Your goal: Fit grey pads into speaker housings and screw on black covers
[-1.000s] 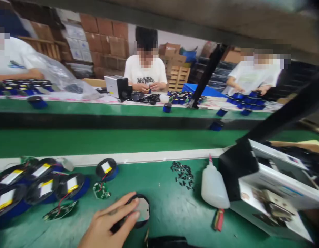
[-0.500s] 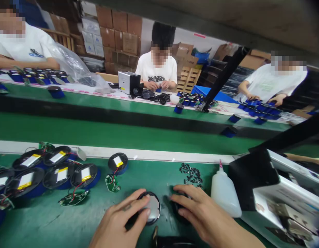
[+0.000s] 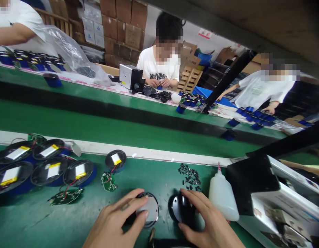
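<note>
My left hand (image 3: pixel 120 215) grips a round black-rimmed part with a flat silvery face (image 3: pixel 151 208), thumb and fingers at its left edge. To the right of it, my right hand (image 3: pixel 209 217) has its fingers and thumb around a glossy black round cover (image 3: pixel 183 208). The two round parts are apart, low over the green bench. Beyond my right hand lies a pile of small black pieces (image 3: pixel 190 175). A white squeeze bottle (image 3: pixel 222 198) with a red tip stands right beside that hand.
Blue round housings (image 3: pixel 79 174) with batteries and wired green circuit boards (image 3: pixel 109 181) lie on the left. A white-and-black box (image 3: pixel 286 203) stands at the right. Across a green belt (image 3: pixel 123 120), several co-workers sit with more blue housings. A dark beam (image 3: pixel 226 81) slants down.
My right hand has spread further round the black cover, whose glossy face now shows. My left hand still holds its part. The view has shifted slightly, and the co-workers' arms have moved.
</note>
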Available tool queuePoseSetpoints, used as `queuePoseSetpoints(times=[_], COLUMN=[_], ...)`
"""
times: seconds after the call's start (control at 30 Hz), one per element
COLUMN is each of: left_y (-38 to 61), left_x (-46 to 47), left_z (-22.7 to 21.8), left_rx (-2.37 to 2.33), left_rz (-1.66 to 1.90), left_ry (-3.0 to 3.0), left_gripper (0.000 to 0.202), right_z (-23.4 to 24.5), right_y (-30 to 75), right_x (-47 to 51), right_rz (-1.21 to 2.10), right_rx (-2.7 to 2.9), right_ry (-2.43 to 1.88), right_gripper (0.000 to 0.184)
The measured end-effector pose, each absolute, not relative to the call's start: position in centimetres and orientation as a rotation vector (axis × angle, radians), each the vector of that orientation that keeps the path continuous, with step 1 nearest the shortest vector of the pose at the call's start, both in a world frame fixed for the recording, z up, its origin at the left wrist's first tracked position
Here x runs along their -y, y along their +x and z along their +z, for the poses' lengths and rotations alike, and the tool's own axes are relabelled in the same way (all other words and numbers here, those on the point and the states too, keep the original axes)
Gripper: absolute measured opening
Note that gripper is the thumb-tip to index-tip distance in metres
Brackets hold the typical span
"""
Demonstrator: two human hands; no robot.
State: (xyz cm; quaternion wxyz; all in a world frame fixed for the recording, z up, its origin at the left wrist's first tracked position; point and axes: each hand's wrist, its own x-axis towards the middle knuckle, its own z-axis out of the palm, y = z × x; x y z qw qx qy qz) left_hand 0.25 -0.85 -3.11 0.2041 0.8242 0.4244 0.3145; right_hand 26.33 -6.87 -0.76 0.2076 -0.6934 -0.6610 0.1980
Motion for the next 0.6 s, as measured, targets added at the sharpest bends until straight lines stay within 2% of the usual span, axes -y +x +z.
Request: queuePoseSetpoints(times=[0.1,0.23,0.6], left_y=[0.3,0.1,0.5], left_x=[0.9,1.0,1.2], left_z=[-3.4,-3.8,-3.0], left_rx=[-1.194,-1.189,-1.223], left_rz=[0.855,0.828,0.786], left_ry=[2.276,2.253,2.194], left_gripper=[0.026,0.026,0.029], right_z=[-0.8,-0.9,-0.8], right_y=[27.1,27.6,26.8], right_x=[7.2,7.7,8.3], right_rz=[0.879,1.207,1.374], right_rx=[1.574,1.248,1.105], right_ry=[-1.851,-1.661,-1.51], right_gripper=[0.064,0.058,0.058])
